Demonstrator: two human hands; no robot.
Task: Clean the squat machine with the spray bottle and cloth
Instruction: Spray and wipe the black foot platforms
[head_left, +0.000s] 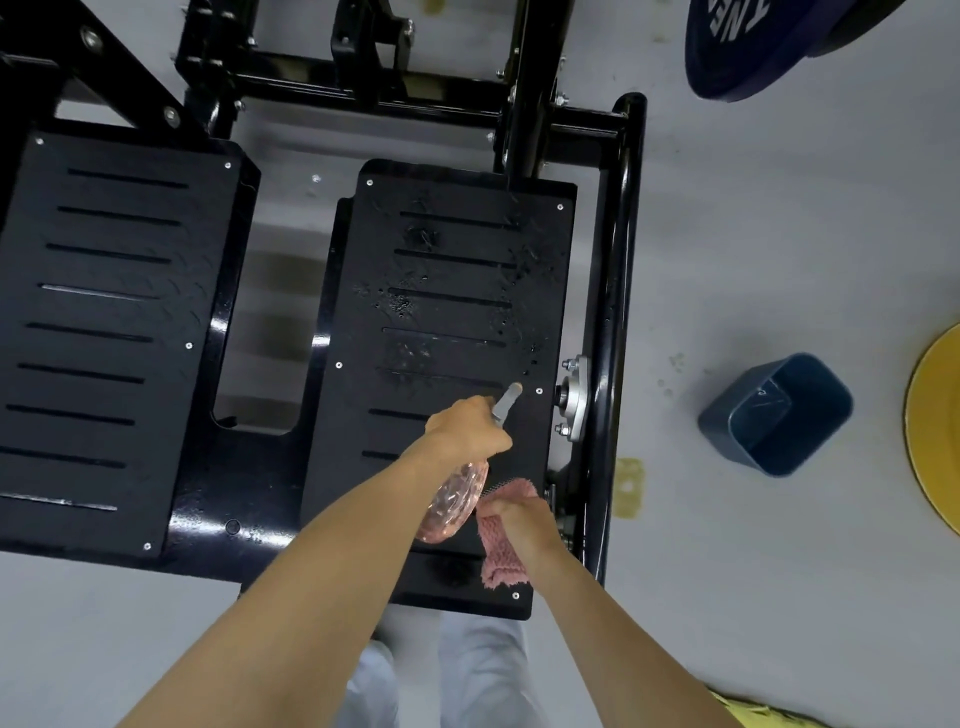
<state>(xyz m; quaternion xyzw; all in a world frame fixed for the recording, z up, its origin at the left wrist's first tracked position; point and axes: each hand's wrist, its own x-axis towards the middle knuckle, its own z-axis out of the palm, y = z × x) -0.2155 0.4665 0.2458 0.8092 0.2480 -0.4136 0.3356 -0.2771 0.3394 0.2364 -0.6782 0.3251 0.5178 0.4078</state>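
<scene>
Left hand (467, 434): fingers wrapped round the neck of the bottle (452, 506), holding it over the near end of the right footplate (457, 312).
Right hand (522, 519): fingers bunched on the cloth (498, 551), just beside the bottle's body and above the plate's near right corner. Whether the cloth touches the plate I cannot tell.
Bottle axis: the long axis runs from the pink body nearest the person up to the nozzle (511, 395), which points away and slightly right, toward the plate's right edge.
Footplate: droplets and wet patches dot its far and middle parts. The left footplate (114, 312) looks dry.
Risks: aimed this near the edge, spray may overshoot onto the bearing (574, 397) or the floor (753, 260). Liquid may run through the slots. A wet plate left unwiped would be slippery. With the hands this close, they could knock together.
Nearby: a bin (779, 415) stands on the floor, well apart to the right.
</scene>
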